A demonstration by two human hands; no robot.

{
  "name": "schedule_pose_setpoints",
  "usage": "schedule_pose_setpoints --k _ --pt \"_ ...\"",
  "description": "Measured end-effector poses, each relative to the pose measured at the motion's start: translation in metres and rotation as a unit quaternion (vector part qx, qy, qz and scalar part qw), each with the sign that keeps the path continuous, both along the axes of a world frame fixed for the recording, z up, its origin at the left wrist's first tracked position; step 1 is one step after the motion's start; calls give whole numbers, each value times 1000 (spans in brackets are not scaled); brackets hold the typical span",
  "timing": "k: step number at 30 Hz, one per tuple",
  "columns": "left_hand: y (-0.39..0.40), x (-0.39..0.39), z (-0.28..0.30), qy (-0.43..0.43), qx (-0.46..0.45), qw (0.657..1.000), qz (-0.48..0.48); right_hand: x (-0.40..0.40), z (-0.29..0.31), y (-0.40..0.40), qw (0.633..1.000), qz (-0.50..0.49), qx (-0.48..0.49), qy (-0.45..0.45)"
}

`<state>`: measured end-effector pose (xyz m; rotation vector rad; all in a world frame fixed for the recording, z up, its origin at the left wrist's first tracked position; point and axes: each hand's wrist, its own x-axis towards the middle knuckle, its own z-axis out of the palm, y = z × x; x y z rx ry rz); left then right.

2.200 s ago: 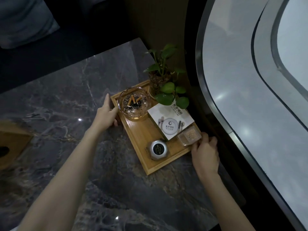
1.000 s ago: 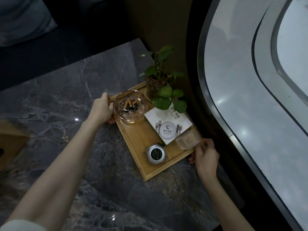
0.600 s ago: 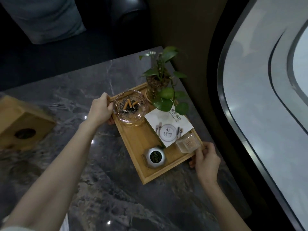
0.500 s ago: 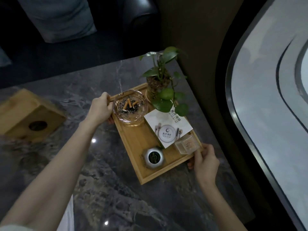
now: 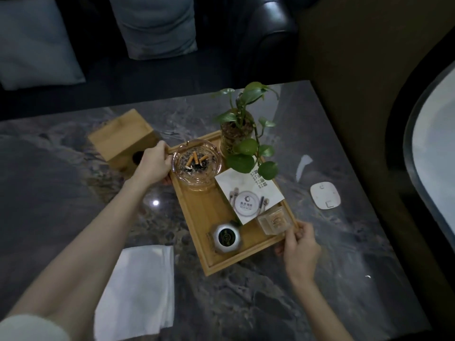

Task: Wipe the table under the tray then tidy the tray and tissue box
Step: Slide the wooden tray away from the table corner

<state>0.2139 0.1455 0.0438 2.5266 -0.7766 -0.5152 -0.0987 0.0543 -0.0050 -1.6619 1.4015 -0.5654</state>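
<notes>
Bamboo tissue box [image 5: 122, 141], half hidden behind the left hand [image 5: 153, 162], with both that and the right hand [image 5: 299, 250] gripping the tray [image 5: 209, 212] ends, now shifted left over the tabletop [image 5: 344, 242], baring a white disc [image 5: 325, 195].

Dim room: dark leather sofa [image 5: 266, 38] with grey cushions [image 5: 157, 25], curved pale window [image 5: 435, 148] at right.
</notes>
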Motion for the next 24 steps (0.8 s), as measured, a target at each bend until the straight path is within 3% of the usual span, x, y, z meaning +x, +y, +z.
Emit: schedule_pose_setpoints --k 11,24 --pt "34 30 -29 48 -10 998 -30 20 -18 65 997 -62 28 36" --pt "18 33 -64 39 19 996 -84 18 -45 83 986 -132 38 92"
